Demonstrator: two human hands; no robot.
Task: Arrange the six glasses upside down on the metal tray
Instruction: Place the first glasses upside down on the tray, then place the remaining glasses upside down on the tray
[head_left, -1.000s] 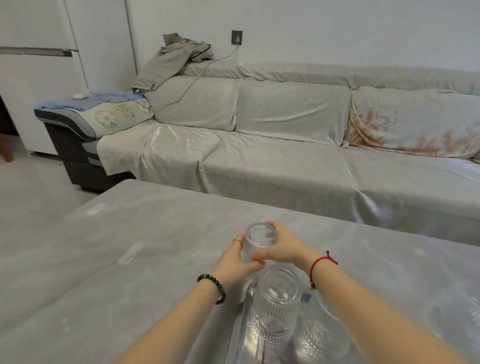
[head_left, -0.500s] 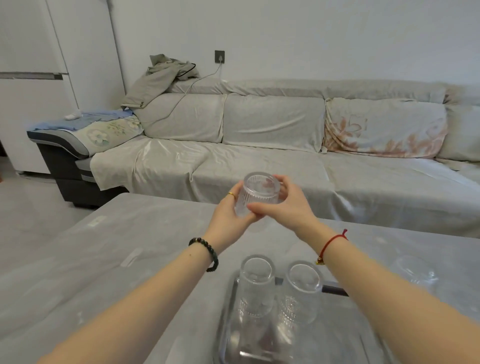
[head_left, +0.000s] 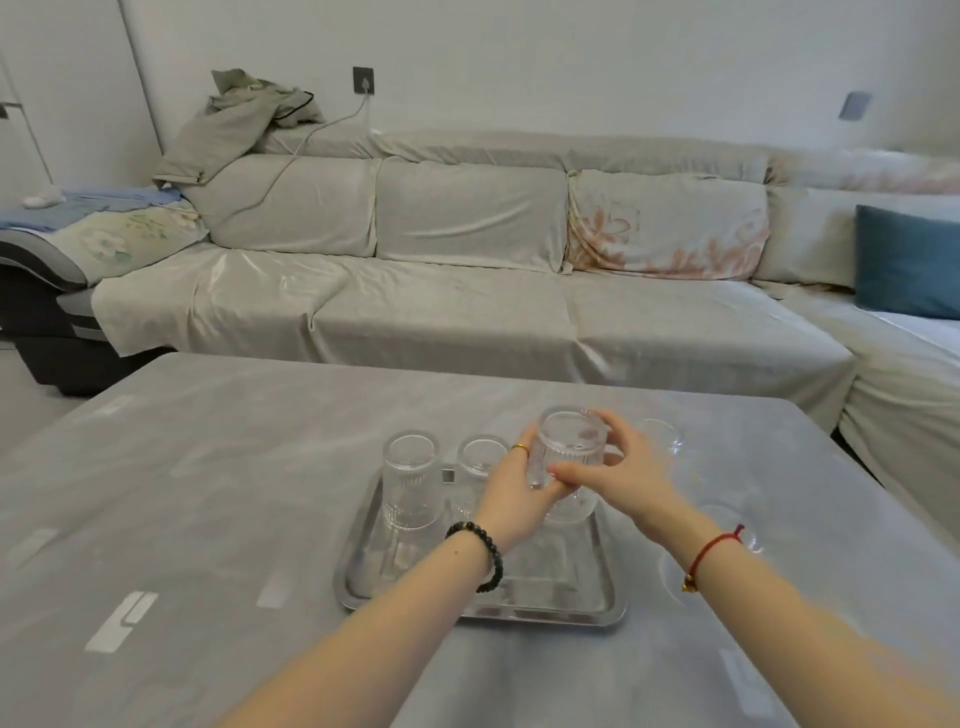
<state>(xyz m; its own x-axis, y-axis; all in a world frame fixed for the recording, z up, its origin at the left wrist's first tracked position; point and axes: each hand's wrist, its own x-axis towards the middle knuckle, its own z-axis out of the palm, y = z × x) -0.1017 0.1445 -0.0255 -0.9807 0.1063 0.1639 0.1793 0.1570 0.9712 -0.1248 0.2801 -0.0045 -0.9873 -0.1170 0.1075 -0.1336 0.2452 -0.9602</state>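
A metal tray (head_left: 363, 582) lies on the grey table. Two ribbed clear glasses stand upside down along its far edge: one at the left (head_left: 410, 480), one beside it (head_left: 480, 467). Both my left hand (head_left: 511, 493) and my right hand (head_left: 623, 475) grip a third ribbed glass (head_left: 569, 457), base up, at the tray's far right corner; whether its rim touches the tray I cannot tell. Right of the tray more glasses sit on the table: one at the back (head_left: 662, 436) and one nearer (head_left: 732, 525), partly hidden by my right forearm.
The grey table (head_left: 208, 493) stretches wide to the left and front of the tray. A covered sofa (head_left: 467, 312) runs behind the table's far edge, with a blue cushion (head_left: 906, 260) at the right.
Both hands have brought the glass down from in front of the sofa to the tray's far right corner, beside the two upside-down glasses. The view has shifted right and back.
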